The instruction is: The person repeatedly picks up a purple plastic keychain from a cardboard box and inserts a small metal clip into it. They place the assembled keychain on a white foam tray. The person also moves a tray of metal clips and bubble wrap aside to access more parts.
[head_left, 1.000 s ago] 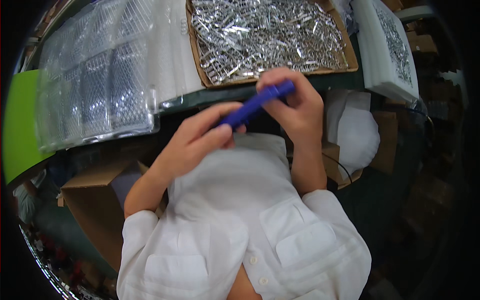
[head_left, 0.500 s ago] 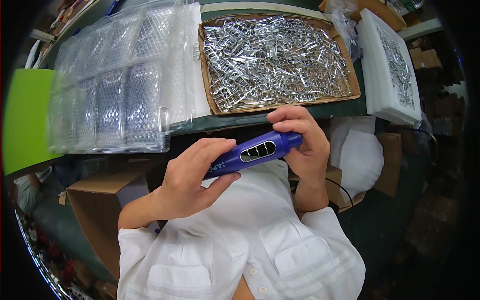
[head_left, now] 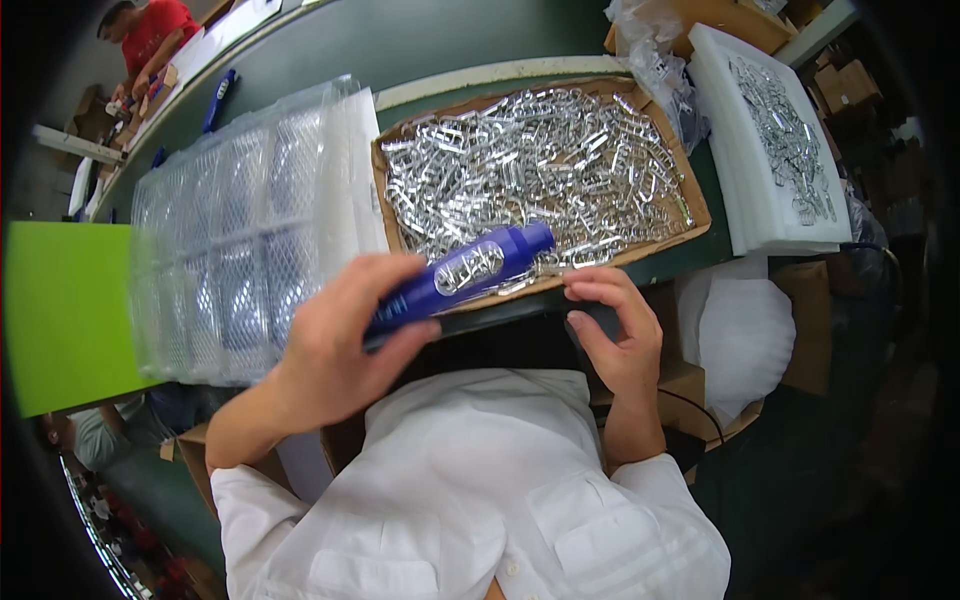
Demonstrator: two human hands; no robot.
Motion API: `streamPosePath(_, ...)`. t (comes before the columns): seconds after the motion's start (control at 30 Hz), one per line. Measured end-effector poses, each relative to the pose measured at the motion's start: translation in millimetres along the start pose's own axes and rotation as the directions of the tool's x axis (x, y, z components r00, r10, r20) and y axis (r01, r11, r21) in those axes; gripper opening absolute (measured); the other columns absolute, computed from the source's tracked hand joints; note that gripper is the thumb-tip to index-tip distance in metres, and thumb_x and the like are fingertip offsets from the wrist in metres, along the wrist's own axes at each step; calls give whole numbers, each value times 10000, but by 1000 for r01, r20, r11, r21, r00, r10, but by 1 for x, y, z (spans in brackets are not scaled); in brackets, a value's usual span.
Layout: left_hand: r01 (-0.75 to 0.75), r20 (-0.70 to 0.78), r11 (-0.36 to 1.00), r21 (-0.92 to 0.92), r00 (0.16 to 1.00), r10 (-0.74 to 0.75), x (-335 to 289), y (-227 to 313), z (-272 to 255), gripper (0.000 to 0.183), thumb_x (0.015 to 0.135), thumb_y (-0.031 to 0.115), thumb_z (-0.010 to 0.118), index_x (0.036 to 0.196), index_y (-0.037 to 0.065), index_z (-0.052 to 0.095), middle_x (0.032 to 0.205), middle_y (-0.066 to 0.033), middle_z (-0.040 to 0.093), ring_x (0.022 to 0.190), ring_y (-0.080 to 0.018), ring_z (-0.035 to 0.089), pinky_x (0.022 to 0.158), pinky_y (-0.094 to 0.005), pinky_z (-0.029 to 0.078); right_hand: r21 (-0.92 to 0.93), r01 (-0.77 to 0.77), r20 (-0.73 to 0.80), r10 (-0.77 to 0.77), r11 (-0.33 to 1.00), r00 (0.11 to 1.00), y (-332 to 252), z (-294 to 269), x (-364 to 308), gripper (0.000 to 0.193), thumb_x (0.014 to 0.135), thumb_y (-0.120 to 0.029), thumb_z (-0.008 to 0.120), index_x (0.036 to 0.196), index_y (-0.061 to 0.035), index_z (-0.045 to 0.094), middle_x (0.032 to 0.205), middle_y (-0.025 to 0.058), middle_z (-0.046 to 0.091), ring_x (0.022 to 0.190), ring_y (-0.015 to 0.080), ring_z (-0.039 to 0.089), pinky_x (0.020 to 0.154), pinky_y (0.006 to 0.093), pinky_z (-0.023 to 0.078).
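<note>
My left hand [head_left: 345, 335] grips a blue tube-shaped casing [head_left: 515, 250] between thumb and fingers. The casing tilts up to the right and ends in a narrower neck. Silvery metal shows in its oval window; whether it lies inside or behind, I cannot tell. My right hand [head_left: 628, 335] is off the casing, to the right of its neck, with thumb and bent forefinger apart and nothing visible between them. Just beyond both hands lies a shallow cardboard tray [head_left: 705, 215] heaped with small silvery metal clips [head_left: 530, 150], partly covered by the casing.
Clear plastic compartment trays [head_left: 225, 230] stand at the left beside a lime-green panel [head_left: 70, 310]. Metal clips also lie on white foam sheets [head_left: 715, 100] at the right. Another blue piece [head_left: 220, 98] rests on the bench, near a co-worker in red [head_left: 155, 35].
My right hand has let go of the casing's neck end. With my left hand, the casing has moved up over the near part of the clip tray. The view has tilted.
</note>
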State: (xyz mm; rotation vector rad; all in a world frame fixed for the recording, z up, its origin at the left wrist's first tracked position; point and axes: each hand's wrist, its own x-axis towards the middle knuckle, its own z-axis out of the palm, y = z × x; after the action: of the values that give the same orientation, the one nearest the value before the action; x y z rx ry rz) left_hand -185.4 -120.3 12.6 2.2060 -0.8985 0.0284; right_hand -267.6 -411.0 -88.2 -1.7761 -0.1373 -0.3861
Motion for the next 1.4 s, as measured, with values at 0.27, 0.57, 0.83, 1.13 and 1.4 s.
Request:
streamPosePath(0.27, 181, -318, 922, 342, 946, -67, 213, -221, -70, 596, 941, 438, 781, 1331, -5, 697, 1203, -209, 765, 1077, -323, 747, 939, -410, 569, -129, 5, -70, -14, 992, 997, 7, -14, 9, 267, 848, 102, 745, 1094, 3, 716, 1175, 140, 750, 1076, 276, 726, 954, 359, 556)
streamPosePath(0.57, 207, -502, 942, 264, 863, -48, 81, -204, -127, 416, 1027, 250, 717, 1401, 70, 690, 1348, -116, 723, 1257, -228, 666, 1106, -352, 483, -294, -19, -139, -24, 956, 990, -4, -15, 22, 240, 878, 92, 729, 1099, 2, 715, 1156, 133, 750, 1050, 271, 728, 926, 354, 557)
streamPosePath(0.83, 600, -904, 800, -27, 327, -276, -291, -124, -121, 282, 1082, 18, 547, 1336, -72, 632, 1292, -136, 691, 1174, -224, 646, 1053, -333, 514, -614, 127, 84, -95, 779, 992, 38, 10, 113, 207, 949, -47, 717, 1154, -30, 740, 1144, 160, 754, 1006, 314, 752, 843, 395, 588)
streamPosePath(1.13, 947, -615, -13, -321, -219, -758, -639, -97, 55, 274, 987, 157, 680, 1204, 13, 765, 1141, -175, 784, 1044, -261, 747, 944, -387, 569, -639, 117, 370, 171, 761, 913, 142, -6, 200, 407, 1004, -168, 677, 1370, 8, 690, 1264, 170, 760, 1152, 254, 725, 1024, 356, 542)
streamPosePath(1.4, 895, -188, -426, -133, -445, -876, -742, -29, 159, 309, 942, 177, 667, 1223, 84, 757, 1230, -145, 762, 1136, -349, 723, 961, -441, 563, -669, 11, 172, 140, 743, 975, 69, -4, 158, 396, 1049, -241, 680, 1349, 17, 700, 1278, 118, 729, 1190, 201, 643, 1072, 334, 470)
